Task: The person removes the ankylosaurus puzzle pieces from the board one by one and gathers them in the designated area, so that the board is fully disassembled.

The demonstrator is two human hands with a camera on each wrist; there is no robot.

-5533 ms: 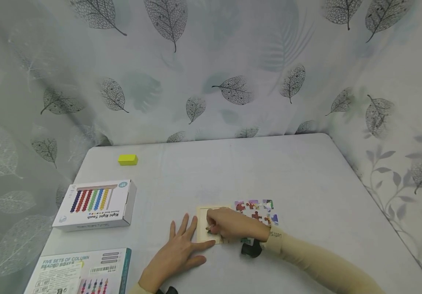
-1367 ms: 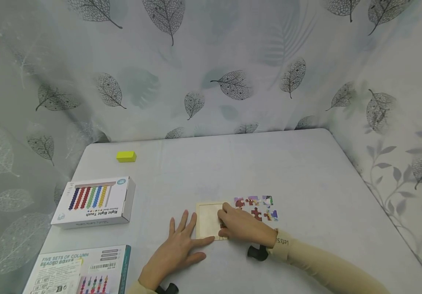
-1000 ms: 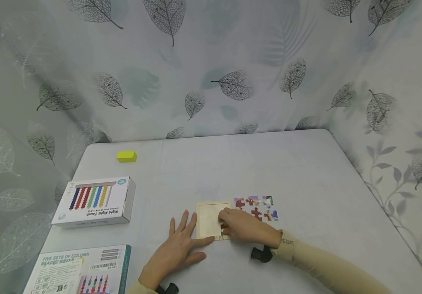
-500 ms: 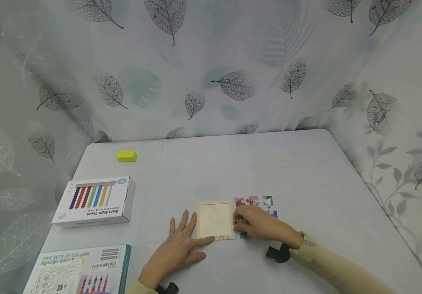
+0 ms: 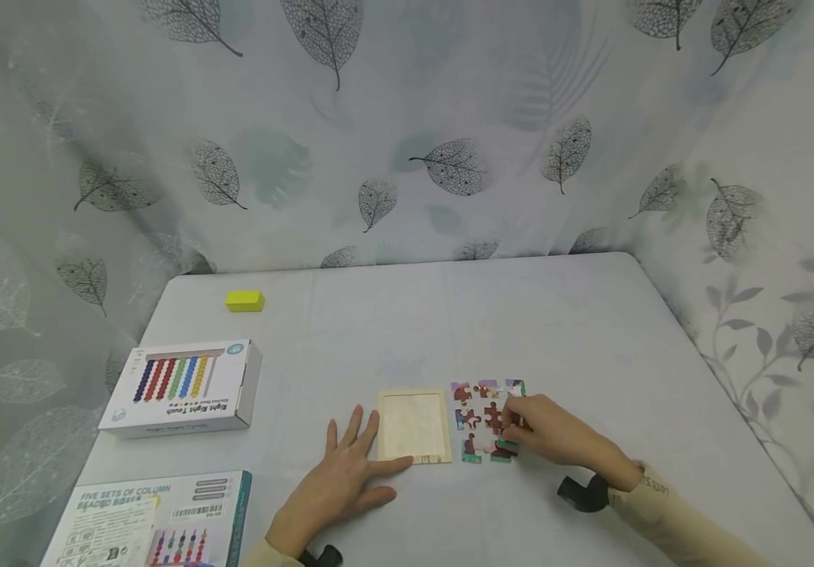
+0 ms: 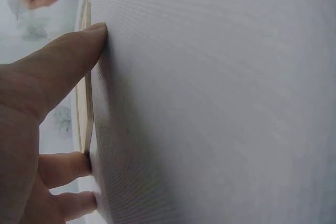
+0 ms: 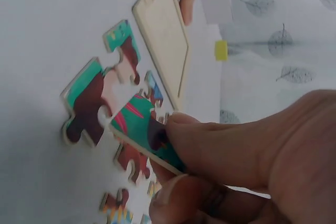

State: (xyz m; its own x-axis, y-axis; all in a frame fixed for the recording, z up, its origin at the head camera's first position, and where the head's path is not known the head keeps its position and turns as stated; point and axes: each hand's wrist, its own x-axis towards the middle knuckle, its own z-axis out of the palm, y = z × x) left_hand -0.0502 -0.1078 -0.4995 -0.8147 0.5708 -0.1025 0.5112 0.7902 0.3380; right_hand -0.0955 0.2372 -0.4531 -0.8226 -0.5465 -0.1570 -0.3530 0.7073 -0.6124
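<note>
My right hand [image 5: 556,431] pinches a jigsaw piece [image 7: 147,127] between thumb and fingers; it is green with red streaks and a brown part. The piece is held tilted over the right side of a group of loose jigsaw pieces [image 5: 471,419]. Left of these lies a shallow, square wooden puzzle tray [image 5: 414,425] with a bare inside. My left hand [image 5: 339,492] rests spread on the table, fingertips at the tray's left and near edges. In the left wrist view the left thumb [image 6: 63,66] lies along the tray's side.
A yellow block [image 5: 245,302] sits at the back left of the white table [image 5: 379,331]. Two boxed bead toys lie along the left side: a white box [image 5: 180,394] and, closer to me, a flat box [image 5: 152,520] with a teal edge.
My right hand was over the tray with a piece at its fingers. It has lifted that piece out and moved right, across the loose pieces. My left hand has stayed in place.
</note>
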